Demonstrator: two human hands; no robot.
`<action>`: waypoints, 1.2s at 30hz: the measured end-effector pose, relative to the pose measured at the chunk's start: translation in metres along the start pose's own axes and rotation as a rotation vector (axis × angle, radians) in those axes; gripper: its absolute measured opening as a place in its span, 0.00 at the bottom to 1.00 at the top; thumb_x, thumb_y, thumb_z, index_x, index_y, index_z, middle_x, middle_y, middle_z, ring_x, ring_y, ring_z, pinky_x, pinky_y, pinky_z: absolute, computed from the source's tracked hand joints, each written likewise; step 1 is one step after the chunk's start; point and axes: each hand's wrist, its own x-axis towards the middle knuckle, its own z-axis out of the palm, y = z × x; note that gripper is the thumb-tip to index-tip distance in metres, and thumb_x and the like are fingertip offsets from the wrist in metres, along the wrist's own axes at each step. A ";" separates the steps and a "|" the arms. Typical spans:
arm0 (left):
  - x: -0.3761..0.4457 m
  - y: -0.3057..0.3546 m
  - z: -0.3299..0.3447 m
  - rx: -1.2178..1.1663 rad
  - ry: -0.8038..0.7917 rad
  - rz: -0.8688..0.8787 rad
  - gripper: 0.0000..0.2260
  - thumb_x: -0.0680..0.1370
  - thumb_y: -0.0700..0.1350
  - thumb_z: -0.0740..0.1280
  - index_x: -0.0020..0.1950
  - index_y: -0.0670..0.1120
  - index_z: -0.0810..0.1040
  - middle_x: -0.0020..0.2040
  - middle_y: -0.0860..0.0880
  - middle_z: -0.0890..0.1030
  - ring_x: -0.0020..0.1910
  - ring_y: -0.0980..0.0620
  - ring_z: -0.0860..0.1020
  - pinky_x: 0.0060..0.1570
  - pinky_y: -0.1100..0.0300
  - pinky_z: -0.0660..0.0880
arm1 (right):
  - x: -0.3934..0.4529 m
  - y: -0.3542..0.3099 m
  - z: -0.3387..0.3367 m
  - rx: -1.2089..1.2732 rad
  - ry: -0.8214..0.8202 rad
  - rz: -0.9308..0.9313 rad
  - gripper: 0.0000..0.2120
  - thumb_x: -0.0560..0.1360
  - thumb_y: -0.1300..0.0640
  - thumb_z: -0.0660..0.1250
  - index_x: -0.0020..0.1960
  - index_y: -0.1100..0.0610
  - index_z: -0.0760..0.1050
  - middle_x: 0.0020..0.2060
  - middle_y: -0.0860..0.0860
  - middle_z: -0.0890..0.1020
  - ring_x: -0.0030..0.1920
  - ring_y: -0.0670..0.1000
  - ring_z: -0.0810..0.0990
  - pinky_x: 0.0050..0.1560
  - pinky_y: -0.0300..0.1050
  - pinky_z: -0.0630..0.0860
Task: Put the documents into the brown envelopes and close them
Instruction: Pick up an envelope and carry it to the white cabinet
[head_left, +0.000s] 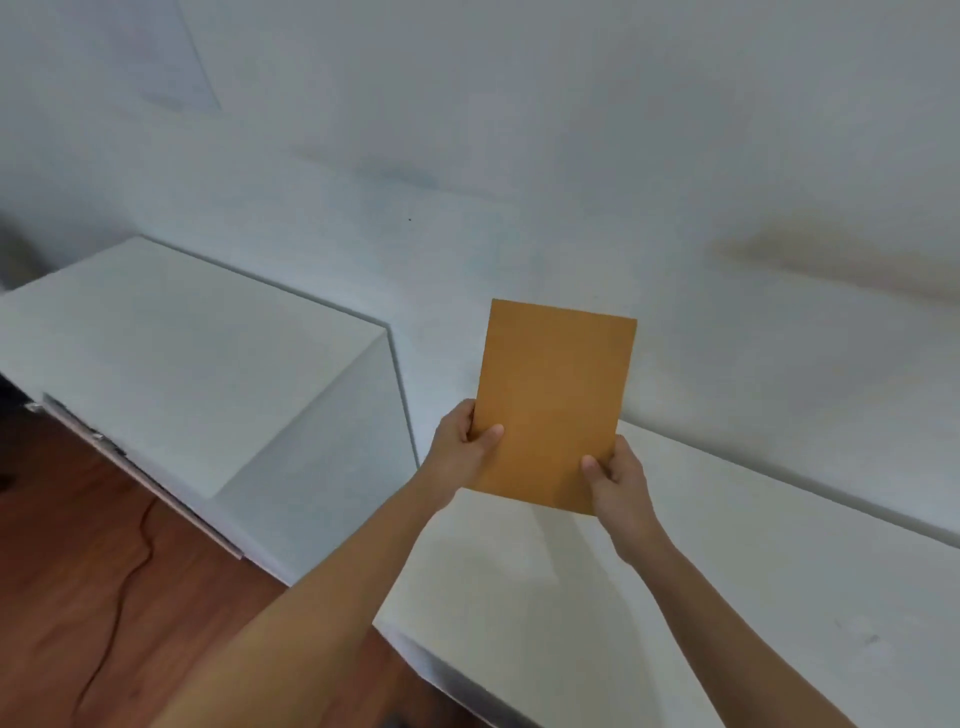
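A brown envelope (553, 395) is held upright in the air in front of me, its plain side facing the camera. My left hand (462, 449) grips its lower left edge, thumb on the front. My right hand (618, 480) grips its lower right corner, thumb on the front too. The envelope hangs above the far left part of a white table (701, 597). No flap or opening shows on this side, and no loose documents are in view.
A white cabinet (171, 353) stands to the left, higher than the table. A white wall (519, 130) rises close behind both. Wooden floor (93, 571) with a dark cable (124, 587) lies at the lower left.
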 end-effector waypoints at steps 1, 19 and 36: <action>-0.003 0.003 -0.013 -0.019 0.058 0.006 0.12 0.79 0.43 0.67 0.62 0.46 0.73 0.58 0.45 0.81 0.57 0.45 0.81 0.56 0.48 0.79 | 0.001 -0.008 0.012 0.017 -0.011 -0.004 0.07 0.80 0.59 0.58 0.57 0.53 0.70 0.55 0.51 0.79 0.56 0.53 0.78 0.57 0.54 0.76; -0.082 -0.040 -0.403 0.115 0.424 0.024 0.25 0.80 0.40 0.58 0.76 0.54 0.61 0.68 0.52 0.73 0.64 0.51 0.73 0.63 0.53 0.72 | -0.056 -0.112 0.408 0.135 -0.280 -0.012 0.10 0.80 0.62 0.59 0.61 0.54 0.68 0.57 0.56 0.80 0.55 0.56 0.80 0.56 0.57 0.78; 0.074 -0.055 -0.609 0.097 0.298 -0.125 0.22 0.80 0.42 0.58 0.74 0.51 0.64 0.63 0.53 0.75 0.60 0.50 0.75 0.58 0.55 0.74 | 0.046 -0.158 0.626 0.109 -0.101 0.110 0.25 0.78 0.65 0.58 0.72 0.51 0.62 0.61 0.57 0.78 0.57 0.58 0.78 0.56 0.55 0.76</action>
